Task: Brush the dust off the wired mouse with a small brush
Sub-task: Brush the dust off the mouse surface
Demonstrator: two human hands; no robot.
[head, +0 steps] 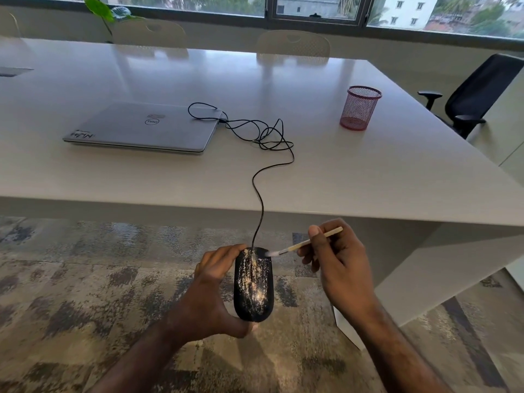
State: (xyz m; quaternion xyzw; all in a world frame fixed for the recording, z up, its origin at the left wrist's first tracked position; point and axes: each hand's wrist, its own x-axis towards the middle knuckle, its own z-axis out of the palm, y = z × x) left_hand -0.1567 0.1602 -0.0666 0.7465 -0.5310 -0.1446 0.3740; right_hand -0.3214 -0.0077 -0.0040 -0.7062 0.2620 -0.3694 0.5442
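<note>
A black wired mouse (253, 285), streaked with pale dust, is held in the air below the table's front edge. My left hand (215, 293) grips it from the left, thumb under its rear end and fingers curled over its front. My right hand (337, 265) pinches a small brush (306, 243) with a light wooden handle. The white bristles touch the mouse's front right corner. The black cable (262, 177) runs from the mouse up over the table edge to a tangle beside the laptop.
A shut silver laptop (141, 127) lies on the white table (368, 171), with the cable plugged into its right side. A red mesh pen cup (360, 107) stands at the right. A black office chair (476, 92) is beyond the table's right corner. Patterned carpet (85, 279) lies below.
</note>
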